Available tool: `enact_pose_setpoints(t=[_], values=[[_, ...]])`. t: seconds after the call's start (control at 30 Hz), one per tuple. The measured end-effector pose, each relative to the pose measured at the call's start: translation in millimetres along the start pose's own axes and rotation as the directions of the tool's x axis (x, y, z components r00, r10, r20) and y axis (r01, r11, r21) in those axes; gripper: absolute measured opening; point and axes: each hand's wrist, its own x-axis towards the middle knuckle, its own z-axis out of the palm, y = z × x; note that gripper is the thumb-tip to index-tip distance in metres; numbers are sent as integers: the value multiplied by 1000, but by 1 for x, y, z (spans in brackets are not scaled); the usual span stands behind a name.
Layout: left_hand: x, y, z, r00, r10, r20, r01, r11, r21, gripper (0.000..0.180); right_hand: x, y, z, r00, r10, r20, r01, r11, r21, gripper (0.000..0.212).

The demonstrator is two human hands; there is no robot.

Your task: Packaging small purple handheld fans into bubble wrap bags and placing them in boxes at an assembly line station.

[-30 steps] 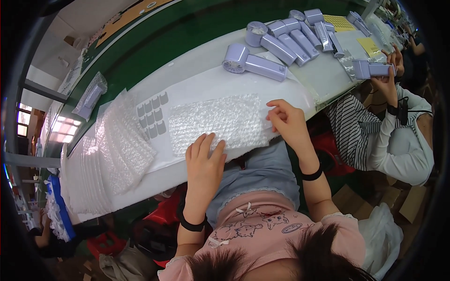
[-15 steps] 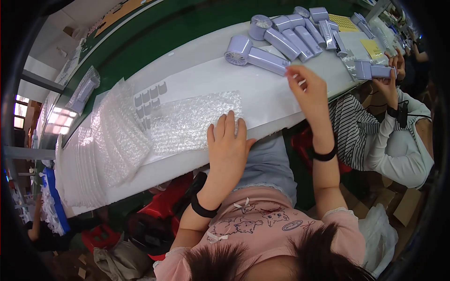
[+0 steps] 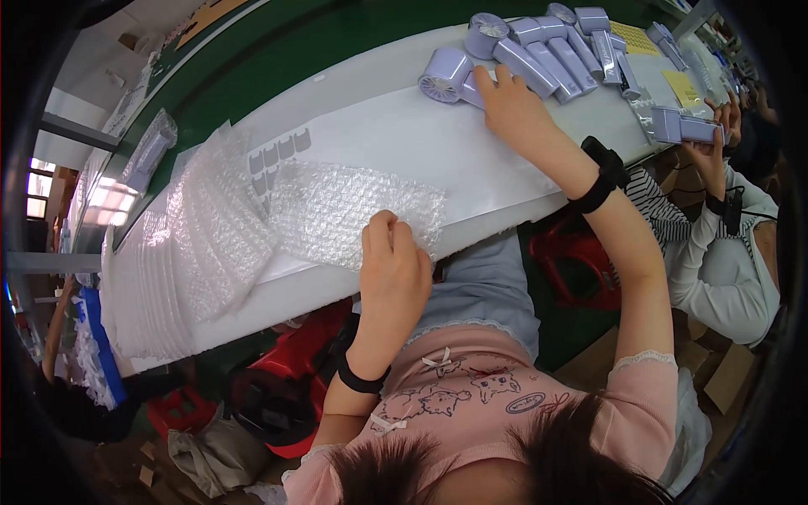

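Observation:
My right hand (image 3: 515, 105) reaches over the handle of the nearest lilac handheld fan (image 3: 446, 76), fingers closed round it; the palm hides most of the handle. The fan's round grille head points left, and it lies on the white table. My left hand (image 3: 394, 265) has its fingers curled at the near right edge of a clear bubble-wrap bag (image 3: 337, 206), pinching it; the thumb is mostly hidden. That bag lies flat on the table in front of me.
A fanned stack of bubble-wrap bags (image 3: 206, 244) covers the table's left end. Grey stickers (image 3: 282, 151) lie behind the bag. Several more lilac fans (image 3: 526, 67) lie at the back right. A wrapped fan (image 3: 151, 151) rests on the green surface. At right, a co-worker's hands hold another fan (image 3: 694, 128).
My right hand has moved left along the fan's handle and closed over it. My left hand's spread fingers have curled onto the bag's edge, and the bag has shifted slightly.

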Motion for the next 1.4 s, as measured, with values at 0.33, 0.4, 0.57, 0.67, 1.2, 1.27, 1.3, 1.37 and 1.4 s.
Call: enact_pose_setpoints(t=[0.33,0.4,0.57,0.67,1.2,1.27,1.3,1.37,1.4], values=[[10,-7,1,986,-114,-123,103,991,-89,7,-63,29,-61,960,-172,223,-80,594,800,54],[12,-8,2,979,-185,-81,169,970,-177,6,-85,27,-65,919,-199,339,-240,400,885,53],[15,-14,4,957,-289,-13,265,891,-368,6,-120,10,-66,984,-172,35,50,467,883,54],[15,-16,4,958,-285,-19,258,892,-372,7,-124,-9,-73,988,-150,25,71,602,795,55],[15,12,-1,985,-92,-149,-6,834,-552,25,-111,-38,-83,930,-364,52,349,919,185,57],[21,24,-14,999,-17,-46,-2,926,-378,39,-105,-39,-96,902,-430,48,408,883,233,52],[20,22,-14,999,-17,-49,-2,928,-373,39,-102,-39,-103,884,-466,43,440,860,258,50],[18,11,-10,999,25,38,-10,940,-341,49,-94,-38,-119,879,-474,-46,446,787,427,46],[17,5,-8,996,43,81,-14,946,-324,54,-89,-37,-125,875,-467,-129,449,680,580,42]])
